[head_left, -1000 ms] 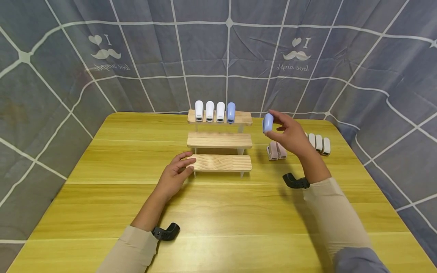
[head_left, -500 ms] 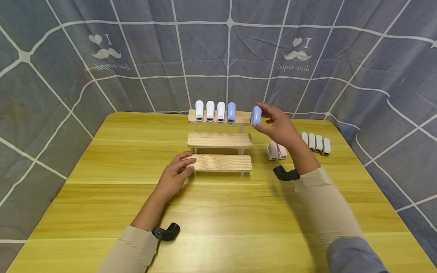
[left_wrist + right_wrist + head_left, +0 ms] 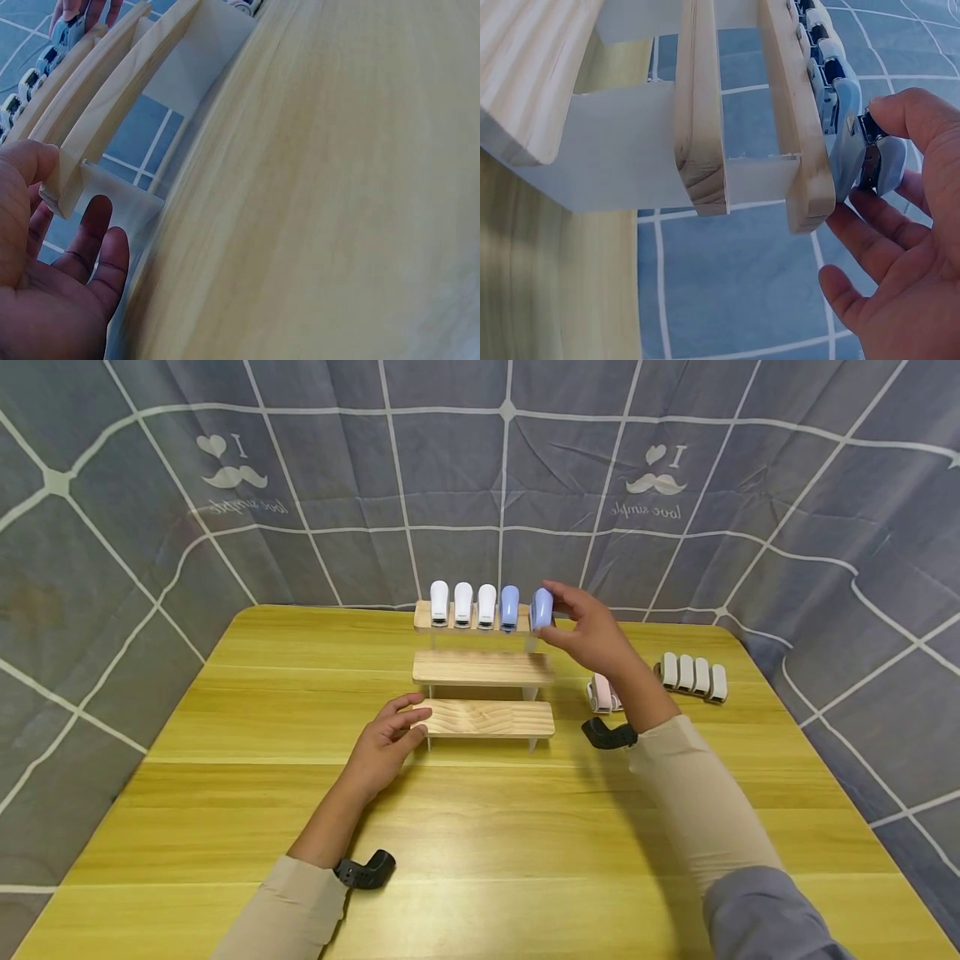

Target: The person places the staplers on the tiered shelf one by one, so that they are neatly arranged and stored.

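A wooden stand (image 3: 483, 718) has three stepped shelves. Its top shelf (image 3: 422, 617) carries three white staplers (image 3: 462, 604) and a blue stapler (image 3: 509, 607) in a row. At the right end of that shelf, my right hand (image 3: 592, 631) pinches another blue stapler (image 3: 542, 610) between thumb and fingers, a small gap from its neighbour. In the right wrist view this stapler (image 3: 847, 161) is beside the shelf end (image 3: 810, 202); whether it rests there, I cannot tell. My left hand (image 3: 378, 752) holds the lowest shelf's left end, thumb at the edge (image 3: 67, 172).
Right of the stand, pink staplers (image 3: 600, 693) lie partly behind the right forearm. Several white staplers (image 3: 701, 677) form a row farther right on the wooden table (image 3: 480, 843). A grey curtain (image 3: 337, 468) with white lines hangs around the back and sides.
My right hand has carried the blue stapler leftward and slightly back, from beside the stand to the top shelf's right end. My left hand has stayed in place.
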Tool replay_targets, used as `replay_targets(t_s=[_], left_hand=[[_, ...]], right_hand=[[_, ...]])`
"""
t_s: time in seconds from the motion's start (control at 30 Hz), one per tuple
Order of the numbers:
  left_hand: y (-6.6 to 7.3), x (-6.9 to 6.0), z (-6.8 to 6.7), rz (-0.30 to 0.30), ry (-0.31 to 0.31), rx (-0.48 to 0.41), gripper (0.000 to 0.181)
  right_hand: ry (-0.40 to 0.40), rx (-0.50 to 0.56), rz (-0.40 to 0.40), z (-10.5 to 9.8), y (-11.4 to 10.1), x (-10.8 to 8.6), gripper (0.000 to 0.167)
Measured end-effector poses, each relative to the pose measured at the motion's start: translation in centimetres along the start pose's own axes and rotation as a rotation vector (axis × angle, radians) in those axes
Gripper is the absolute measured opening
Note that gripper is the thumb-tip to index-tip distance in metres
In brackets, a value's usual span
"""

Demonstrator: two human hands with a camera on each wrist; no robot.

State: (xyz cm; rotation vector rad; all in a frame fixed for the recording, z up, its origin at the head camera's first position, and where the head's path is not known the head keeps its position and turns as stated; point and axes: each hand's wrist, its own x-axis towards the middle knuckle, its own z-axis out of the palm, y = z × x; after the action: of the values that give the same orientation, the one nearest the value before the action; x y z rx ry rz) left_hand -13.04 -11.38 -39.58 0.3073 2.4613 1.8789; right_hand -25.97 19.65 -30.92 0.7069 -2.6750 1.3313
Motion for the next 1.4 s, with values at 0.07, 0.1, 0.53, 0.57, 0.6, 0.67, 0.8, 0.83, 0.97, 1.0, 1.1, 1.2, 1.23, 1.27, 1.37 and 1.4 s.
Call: replay_targets(t_s=[0.07, 0.1, 0.53, 0.57, 0.6, 0.67, 0.8, 0.83, 0.97, 1.0, 1.1, 1.2, 1.23, 1.27, 1.37, 1.4], left_hand=[[0.1, 0.0, 0.0, 0.001, 0.000, -0.001, 0.031], [0.1, 0.0, 0.0, 0.002, 0.000, -0.001, 0.031], [0.1, 0.1, 0.0, -0.002, -0.004, 0.005, 0.032], [0.2, 0.1, 0.0, -0.001, -0.004, 0.006, 0.032], [0.2, 0.1, 0.0, -0.001, -0.003, 0.006, 0.031], [0.2, 0.0, 0.0, 0.000, -0.002, 0.009, 0.031], [-2.0, 0.6, 0.0, 0.020, 0.009, 0.009, 0.032], [-2.6, 0.8, 0.0, 0.024, 0.011, 0.010, 0.032], [-3.9, 1.1, 0.0, 0.031, 0.015, 0.008, 0.032], [-3.9, 1.1, 0.0, 0.032, 0.015, 0.009, 0.032], [-3.9, 1.2, 0.0, 0.035, 0.013, 0.005, 0.032], [-3.9, 1.2, 0.1, 0.037, 0.012, -0.004, 0.032], [-3.8, 1.2, 0.1, 0.036, 0.011, -0.007, 0.032], [-3.8, 1.2, 0.1, 0.034, 0.011, -0.009, 0.032], [-3.7, 1.1, 0.1, 0.029, 0.011, -0.015, 0.033], [-3.7, 1.1, 0.1, 0.029, 0.011, -0.015, 0.033]], right_hand=[[0.001, -0.006, -0.001, 0.1, 0.0, 0.2, 0.070], [0.002, -0.009, -0.001, 0.1, 0.0, 0.2, 0.070], [-0.004, 0.009, -0.011, 0.9, 0.4, 1.0, 0.068], [-0.004, 0.012, -0.008, 1.0, 0.4, 1.0, 0.068], [-0.003, 0.014, -0.008, 1.0, 0.4, 1.0, 0.068], [-0.005, 0.021, -0.008, 1.1, 0.3, 1.1, 0.068], [-0.009, 0.040, -0.008, 1.2, 0.4, 1.2, 0.068], [-0.011, 0.047, -0.007, 1.3, 0.5, 1.3, 0.068], [-0.015, 0.059, 0.002, 1.4, 0.6, 1.3, 0.068], [-0.015, 0.061, 0.004, 1.4, 0.5, 1.3, 0.068], [-0.017, 0.071, 0.009, 1.3, 0.4, 1.2, 0.069], [-0.022, 0.093, 0.019, 1.3, 0.3, 1.1, 0.070], [-0.023, 0.101, 0.023, 1.3, 0.3, 1.0, 0.071], [-0.025, 0.108, 0.027, 1.3, 0.3, 1.0, 0.071], [-0.027, 0.124, 0.035, 1.3, 0.3, 1.0, 0.073], [-0.027, 0.132, 0.037, 1.3, 0.3, 1.0, 0.073]])
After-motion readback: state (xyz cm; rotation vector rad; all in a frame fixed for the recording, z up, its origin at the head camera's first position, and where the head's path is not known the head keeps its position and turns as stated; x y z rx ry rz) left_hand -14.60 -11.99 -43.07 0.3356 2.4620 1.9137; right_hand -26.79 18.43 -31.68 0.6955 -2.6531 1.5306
